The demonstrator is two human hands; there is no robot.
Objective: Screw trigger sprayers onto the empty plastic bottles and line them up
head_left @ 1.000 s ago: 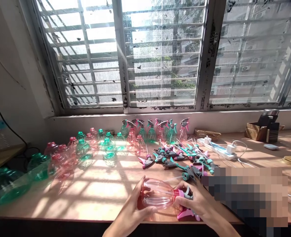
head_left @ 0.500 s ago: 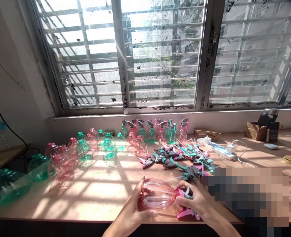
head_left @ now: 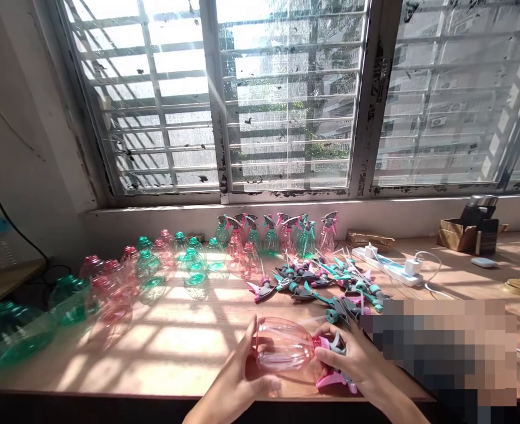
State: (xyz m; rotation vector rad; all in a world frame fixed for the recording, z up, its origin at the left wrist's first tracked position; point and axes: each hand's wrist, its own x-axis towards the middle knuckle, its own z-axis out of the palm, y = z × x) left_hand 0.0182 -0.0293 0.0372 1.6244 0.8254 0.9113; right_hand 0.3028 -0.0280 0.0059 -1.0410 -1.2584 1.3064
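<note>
A clear pink spray bottle lies on its side between my hands, just above the table's front edge. My left hand is wrapped around its base, thumb below and fingers behind. At the neck, my right hand grips the pink and grey spray head, whose trigger points down toward the table edge. A thin tube shows inside the bottle. Right behind it lies a heap of loose spray heads in pink, teal and grey.
Open pink and green bottles stand at the left and back left. Bottles with spray heads line the wall under the window. A white power strip with plugs and a cardboard box are at the right. A pixelated patch hides the front right.
The bottle has turned slightly about its length in my hands. Both hands stay in nearly the same place, and everything on the table is unmoved.
</note>
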